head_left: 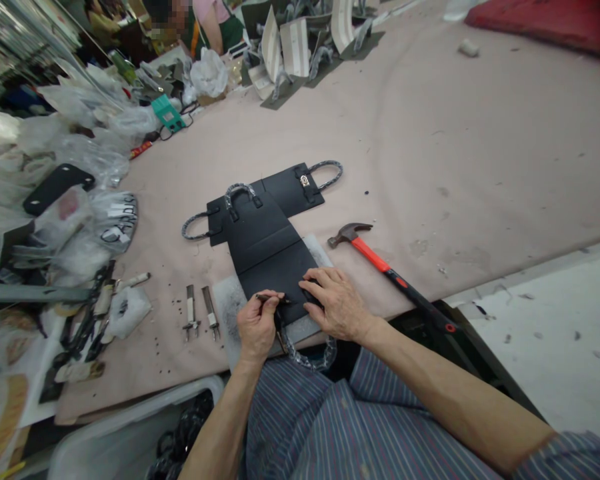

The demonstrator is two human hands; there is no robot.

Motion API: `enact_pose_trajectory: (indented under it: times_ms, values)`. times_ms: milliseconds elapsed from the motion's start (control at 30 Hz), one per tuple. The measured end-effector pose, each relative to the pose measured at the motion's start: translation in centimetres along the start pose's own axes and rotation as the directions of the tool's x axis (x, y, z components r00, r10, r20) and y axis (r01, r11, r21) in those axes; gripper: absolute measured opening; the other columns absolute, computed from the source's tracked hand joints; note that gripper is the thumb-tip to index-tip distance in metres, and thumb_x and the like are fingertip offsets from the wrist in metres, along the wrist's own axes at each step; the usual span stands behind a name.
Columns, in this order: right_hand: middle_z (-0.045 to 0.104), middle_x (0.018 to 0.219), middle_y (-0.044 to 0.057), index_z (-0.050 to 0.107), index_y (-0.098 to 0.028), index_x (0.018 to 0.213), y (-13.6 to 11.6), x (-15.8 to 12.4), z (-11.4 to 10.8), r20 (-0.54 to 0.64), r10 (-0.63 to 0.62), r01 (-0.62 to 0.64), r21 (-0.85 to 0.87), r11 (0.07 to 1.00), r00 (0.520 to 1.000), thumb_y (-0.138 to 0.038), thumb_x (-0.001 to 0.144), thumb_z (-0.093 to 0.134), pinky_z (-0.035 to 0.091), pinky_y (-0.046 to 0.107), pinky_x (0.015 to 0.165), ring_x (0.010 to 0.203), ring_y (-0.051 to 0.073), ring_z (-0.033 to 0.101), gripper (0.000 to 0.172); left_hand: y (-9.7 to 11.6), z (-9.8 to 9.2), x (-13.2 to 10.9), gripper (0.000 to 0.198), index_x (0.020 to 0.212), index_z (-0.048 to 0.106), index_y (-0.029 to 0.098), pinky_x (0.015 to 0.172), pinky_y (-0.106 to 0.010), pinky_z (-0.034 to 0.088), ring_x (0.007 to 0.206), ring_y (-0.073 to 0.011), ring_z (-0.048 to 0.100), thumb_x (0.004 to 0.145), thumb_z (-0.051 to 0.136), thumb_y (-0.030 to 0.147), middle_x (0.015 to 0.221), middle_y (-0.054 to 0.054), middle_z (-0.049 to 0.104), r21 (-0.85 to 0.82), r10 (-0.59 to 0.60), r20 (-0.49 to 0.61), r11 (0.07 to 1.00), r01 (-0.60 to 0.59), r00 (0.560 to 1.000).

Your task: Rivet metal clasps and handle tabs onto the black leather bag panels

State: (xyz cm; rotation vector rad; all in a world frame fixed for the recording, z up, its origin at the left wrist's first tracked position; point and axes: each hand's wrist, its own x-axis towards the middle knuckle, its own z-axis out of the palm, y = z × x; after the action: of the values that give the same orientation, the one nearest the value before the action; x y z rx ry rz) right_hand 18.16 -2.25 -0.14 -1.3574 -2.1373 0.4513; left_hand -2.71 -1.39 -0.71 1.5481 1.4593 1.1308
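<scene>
A black leather bag panel (267, 233) with plastic-wrapped handles lies before me, its near end on a pale slab (227, 313). My left hand (257, 325) is closed around a thin dark strip or tool (271, 297), whose tip points over the panel; its kind is unclear. My right hand (337, 303) rests at the panel's near right, fingers curled over a small black leather tab (307, 292). Between my wrists, the near wrapped handle (307, 363) hangs over the table edge. Beneath the panel's far end lies a second black bag panel (287, 190) with a metal clasp.
To the right lies a claw hammer (380, 260) with a red and black handle. Two metal punches (211, 313) lie at left. Plastic bags (80, 133) crowd the left side, and bag parts (295, 50) stand at the back. A bin (130, 427) sits below; another person (213, 27) is beyond.
</scene>
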Motion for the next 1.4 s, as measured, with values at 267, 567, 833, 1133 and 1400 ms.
enact_pose_trajectory:
  times_ms: [267, 567, 833, 1133, 1400]
  values:
    - [0.060, 0.129, 0.012, 0.062, -0.019, 0.126, -0.1, -0.1, -0.1, 0.009, 0.000, 0.001, -0.021, 1.000, 1.000, -0.027, 0.089, 0.065, 0.041, 0.051, 0.103, 0.121, 0.031, 0.050, 0.039, 0.4, -0.3, 0.5, 0.015, 0.088, 0.072, 0.021, 0.085, -0.031, 0.057, 0.089, -0.0182, 0.073, 0.093, 0.060, 0.027, 0.092, -0.004, 0.079, 0.069, 0.112, 0.126, 0.990, -0.121, 0.986]
    - [0.061, 0.125, 0.011, 0.064, -0.021, 0.119, 2.2, -0.2, -1.6, -0.189, 0.082, -0.050, 0.170, 0.984, 0.978, -0.032, 0.092, 0.058, 0.047, 0.049, 0.102, 0.118, 0.028, 0.056, 0.029, 1.2, 0.8, 0.6, 0.014, 0.088, 0.070, 0.022, 0.076, -0.029, 0.056, 0.080, -0.0177, 0.073, 0.093, 0.058, 0.027, 0.087, -0.003, 0.078, 0.149, 0.174, 0.133, 0.970, -0.193, 0.976]
    - [0.061, 0.110, 0.022, 0.062, -0.014, 0.106, 7.6, -3.1, -6.9, -0.068, 0.643, -0.643, -0.184, 0.744, 0.763, -0.027, 0.084, 0.061, 0.045, 0.053, 0.095, 0.113, 0.039, 0.056, 0.025, 0.7, 0.9, 0.5, 0.013, 0.087, 0.070, 0.022, 0.076, -0.029, 0.055, 0.080, -0.0181, 0.072, 0.091, 0.057, 0.024, 0.085, -0.003, 0.077, 0.153, 0.209, 0.144, 0.961, -0.230, 0.967]
    - [0.046, 0.061, -0.004, 0.044, -0.024, 0.077, 1.4, 0.4, -9.2, 0.350, 0.690, -0.773, 0.316, 0.549, 0.633, -0.034, 0.091, 0.042, 0.041, 0.027, 0.043, 0.045, 0.013, 0.043, 0.017, 0.2, 1.0, 0.3, 0.013, 0.087, 0.069, 0.022, 0.074, -0.028, 0.054, 0.080, -0.0175, 0.072, 0.091, 0.057, 0.020, 0.085, -0.003, 0.076, 0.132, 0.227, 0.145, 0.960, -0.247, 0.963]
    - [0.051, 0.057, -0.001, 0.045, -0.025, 0.077, -6.0, 0.3, -11.4, 0.078, 0.149, -0.146, -0.042, 0.988, 0.986, -0.042, 0.097, 0.040, 0.024, 0.030, 0.049, 0.048, 0.014, 0.040, 0.027, -0.6, 0.9, 0.0, 0.013, 0.089, 0.070, 0.022, 0.074, -0.029, 0.055, 0.079, -0.0185, 0.072, 0.092, 0.057, 0.020, 0.085, -0.004, 0.076, 0.150, 0.264, 0.151, 0.947, -0.286, 0.953]
